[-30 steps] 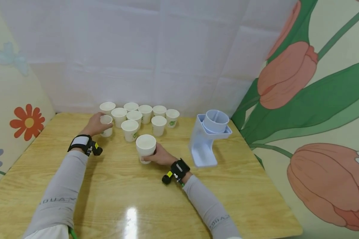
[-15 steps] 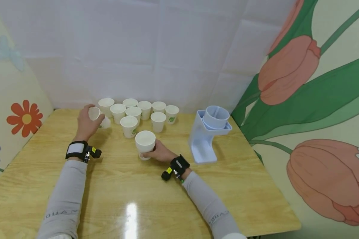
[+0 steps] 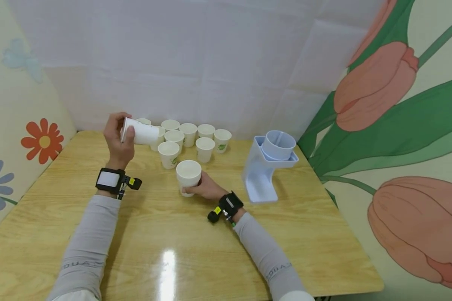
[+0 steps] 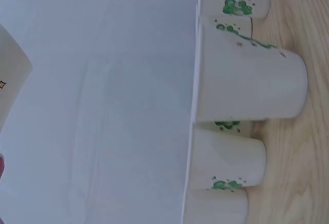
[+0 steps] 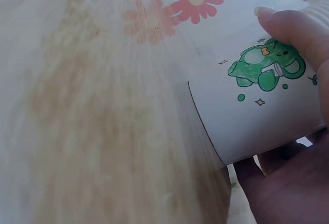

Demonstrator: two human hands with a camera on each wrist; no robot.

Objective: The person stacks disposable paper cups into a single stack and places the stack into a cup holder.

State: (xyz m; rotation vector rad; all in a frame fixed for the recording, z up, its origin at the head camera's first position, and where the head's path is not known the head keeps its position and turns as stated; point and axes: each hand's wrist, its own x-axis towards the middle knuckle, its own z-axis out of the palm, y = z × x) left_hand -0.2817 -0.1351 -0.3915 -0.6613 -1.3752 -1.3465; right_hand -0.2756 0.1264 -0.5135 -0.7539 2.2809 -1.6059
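Cup [image 3: 143, 132] pinched between your left thumb and fingers lies left of the stack and farther back, tipped nearly level. Its long axis runs sideways, rim by your palm, base pointing right, roughly crosswise to the upright stack [image 3: 187, 180]. Your left hand [image 3: 118, 146] has the cup; your right hand [image 3: 208, 187] wraps the stack from its right. Standing cups [image 3: 168, 156] cluster behind the stack.

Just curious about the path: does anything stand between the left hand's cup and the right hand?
Yes: in the head view, an upright cup stands between them, though the left hand seems to hold its tilted cup higher.
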